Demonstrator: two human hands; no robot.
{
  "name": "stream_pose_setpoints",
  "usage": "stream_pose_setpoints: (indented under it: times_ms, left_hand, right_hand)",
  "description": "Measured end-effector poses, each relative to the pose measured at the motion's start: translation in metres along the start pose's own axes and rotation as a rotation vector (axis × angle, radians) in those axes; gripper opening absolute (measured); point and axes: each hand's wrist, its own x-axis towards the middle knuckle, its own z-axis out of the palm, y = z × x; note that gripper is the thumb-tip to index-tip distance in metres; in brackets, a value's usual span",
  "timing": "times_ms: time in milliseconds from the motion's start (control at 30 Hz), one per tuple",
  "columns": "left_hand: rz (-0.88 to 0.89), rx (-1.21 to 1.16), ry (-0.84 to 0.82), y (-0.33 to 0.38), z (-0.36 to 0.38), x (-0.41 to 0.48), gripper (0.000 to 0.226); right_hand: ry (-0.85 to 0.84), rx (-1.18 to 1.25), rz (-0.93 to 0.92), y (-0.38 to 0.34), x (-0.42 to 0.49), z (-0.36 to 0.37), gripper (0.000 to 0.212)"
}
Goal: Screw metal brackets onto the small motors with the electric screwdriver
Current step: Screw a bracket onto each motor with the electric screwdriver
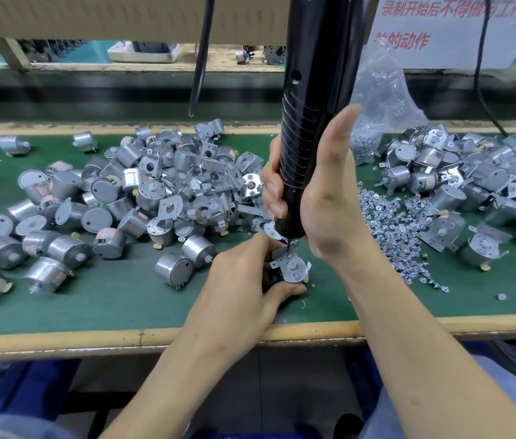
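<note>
Head view: right hand grips the upright electric screwdriver, its bit on a metal bracket atop a small motor that the left hand pinches near the worktop's front edge.

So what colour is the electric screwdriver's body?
The electric screwdriver is black, clearest in the head view.

One wide-angle view, worn on the person's head, looks forward and down, close over the green bench; its near edge crosses low, a shelf lies beyond.
</note>
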Motion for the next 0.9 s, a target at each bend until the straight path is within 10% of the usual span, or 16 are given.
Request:
stream_pose_setpoints:
  times_ms: [900]
  left_hand:
    - [0.057,0.020,0.003,-0.0008,0.0019,-0.0013,0.039]
  right_hand:
    - [0.077,-0.020,-0.053,0.0034,-0.0055,0.0021,0.070]
